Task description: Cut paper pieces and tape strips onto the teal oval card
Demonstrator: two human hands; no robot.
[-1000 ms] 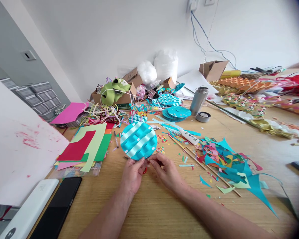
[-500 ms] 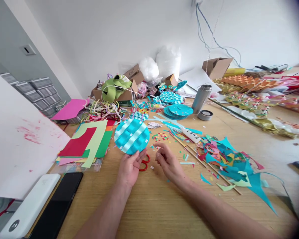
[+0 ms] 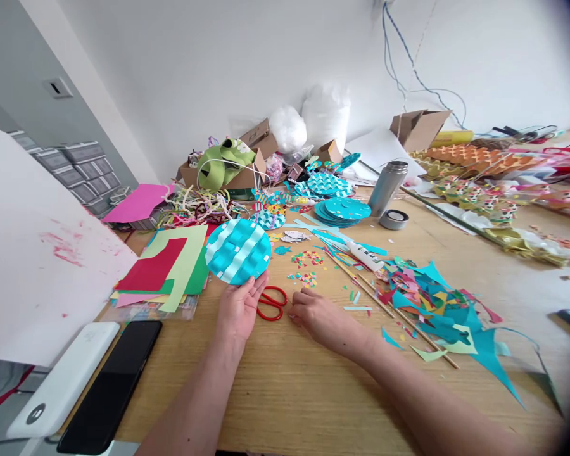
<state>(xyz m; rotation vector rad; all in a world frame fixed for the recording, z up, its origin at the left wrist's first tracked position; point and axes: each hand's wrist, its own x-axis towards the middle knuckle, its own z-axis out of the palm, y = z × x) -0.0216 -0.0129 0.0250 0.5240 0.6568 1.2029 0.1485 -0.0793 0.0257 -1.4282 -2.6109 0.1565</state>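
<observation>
My left hand (image 3: 240, 309) grips the lower edge of a round blue paper disc (image 3: 238, 251), thumb in front. Pale wavy strips run across the disc, and small white squares stick to it. My right hand (image 3: 312, 313) is low at the tabletop with its fingers curled together and pointing down; whatever is at the fingertips is hidden. Between the hands lie scissors with red handles (image 3: 272, 303), their blades out of sight behind my left hand. Tiny coloured paper bits (image 3: 304, 278) are scattered just beyond my right hand.
Paper scraps (image 3: 441, 310), wooden sticks (image 3: 377, 294) and a glue bottle (image 3: 365, 256) lie to the right. Behind are stacked blue discs (image 3: 342, 211) and a steel flask (image 3: 388, 188). Coloured sheets (image 3: 154, 269), a black phone (image 3: 111, 386) and a white power bank (image 3: 66, 377) occupy the left.
My left hand and the disc have shifted left, uncovering more of the scissors. The right hand has lowered to the table, its raised index finger now curled in.
</observation>
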